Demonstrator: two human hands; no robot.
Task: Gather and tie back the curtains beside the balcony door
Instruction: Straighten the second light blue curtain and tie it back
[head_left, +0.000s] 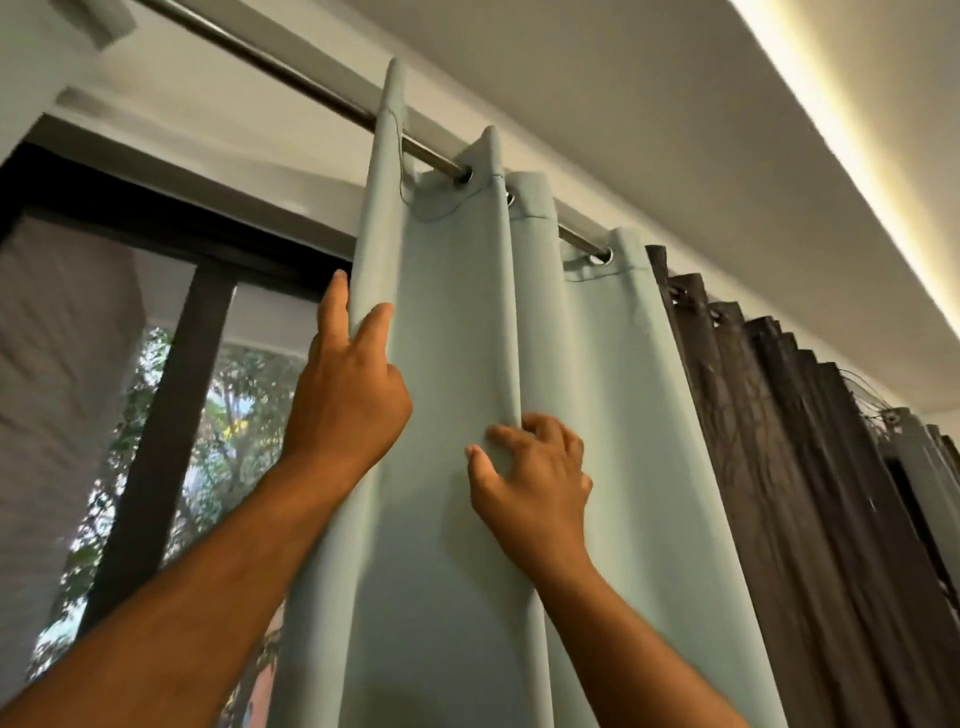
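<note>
Left hand (349, 397) grips the leading edge of the pale green curtain (613, 415), index finger and thumb extended to either side of the outermost fold. Right hand (530, 475) pinches the next fold between curled fingers and thumb. Above the fingertips, grommets ride the metal rod (291, 70), bare leftward. Right of the fingers hangs a gathered dark curtain (779, 467); left, the door frame (171, 415).

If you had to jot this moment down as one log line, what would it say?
step: gathering | left hand: grips edge fold of light green curtain | right hand: pinches next fold | tie-back: not visible
</note>
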